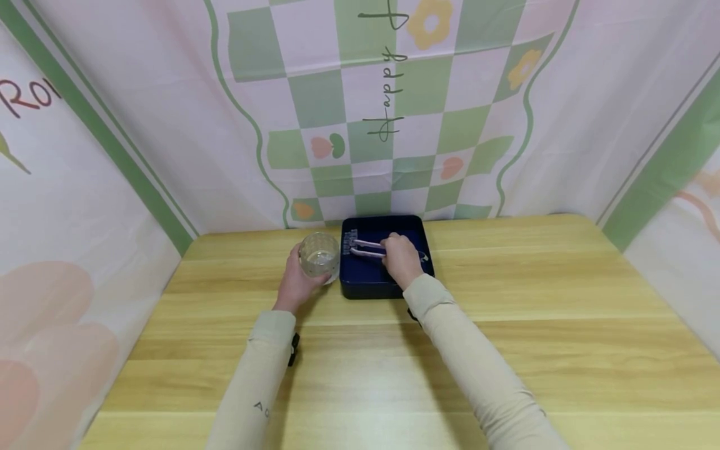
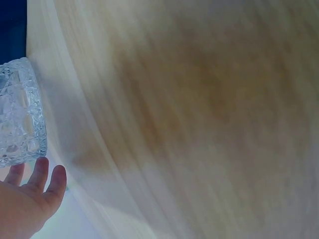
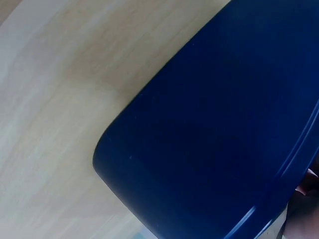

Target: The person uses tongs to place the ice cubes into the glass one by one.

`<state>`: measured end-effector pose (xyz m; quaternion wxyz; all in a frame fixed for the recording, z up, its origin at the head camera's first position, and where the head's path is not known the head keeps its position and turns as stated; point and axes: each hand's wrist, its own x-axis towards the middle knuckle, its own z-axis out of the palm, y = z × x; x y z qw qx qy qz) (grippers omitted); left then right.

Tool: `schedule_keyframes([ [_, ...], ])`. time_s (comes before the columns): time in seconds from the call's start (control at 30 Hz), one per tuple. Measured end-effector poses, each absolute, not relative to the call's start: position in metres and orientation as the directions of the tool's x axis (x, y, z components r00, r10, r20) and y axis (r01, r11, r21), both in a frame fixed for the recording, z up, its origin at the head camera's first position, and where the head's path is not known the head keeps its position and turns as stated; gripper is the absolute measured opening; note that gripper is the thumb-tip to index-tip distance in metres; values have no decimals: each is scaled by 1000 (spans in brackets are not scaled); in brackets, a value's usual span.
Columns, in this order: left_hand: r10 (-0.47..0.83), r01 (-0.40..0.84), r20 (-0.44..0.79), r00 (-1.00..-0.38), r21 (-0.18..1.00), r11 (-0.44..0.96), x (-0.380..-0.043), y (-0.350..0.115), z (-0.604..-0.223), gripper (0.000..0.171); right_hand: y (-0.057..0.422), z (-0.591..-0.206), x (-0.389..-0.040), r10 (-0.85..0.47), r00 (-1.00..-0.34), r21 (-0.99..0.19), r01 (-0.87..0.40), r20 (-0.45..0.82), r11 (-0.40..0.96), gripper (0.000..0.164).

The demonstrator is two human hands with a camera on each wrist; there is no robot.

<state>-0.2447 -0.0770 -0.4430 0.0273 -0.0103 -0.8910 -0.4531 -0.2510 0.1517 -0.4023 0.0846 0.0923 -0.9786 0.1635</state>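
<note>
My left hand (image 1: 299, 281) grips a clear patterned glass (image 1: 319, 253), thumb across its near side. In the left wrist view, fingertips (image 2: 56, 179) touch the lower side of the faceted glass (image 2: 20, 112). My right hand (image 1: 402, 257) holds a pair of pale pinkish tongs (image 1: 368, 249) over a dark blue box (image 1: 360, 289). The tongs point left, their two arms slightly apart, tips near pale marks or small pieces (image 1: 350, 242) at the box's left side. In the right wrist view, the box's outer wall (image 3: 209, 119) hides most of the hand and the tongs.
The box and glass stand side by side at the back of a wooden table (image 1: 360, 375), close to a patterned curtain (image 1: 371, 175). A small pale item (image 1: 424, 257) shows inside the box beside the right hand; its kind is unclear.
</note>
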Motion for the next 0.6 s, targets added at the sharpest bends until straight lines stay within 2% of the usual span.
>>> schedule_keyframes([
  [0.6, -13, 31, 49, -999, 809, 587, -244, -77, -442, 95, 151, -400, -250, -154, -975, -329, -199, 158, 923, 31],
])
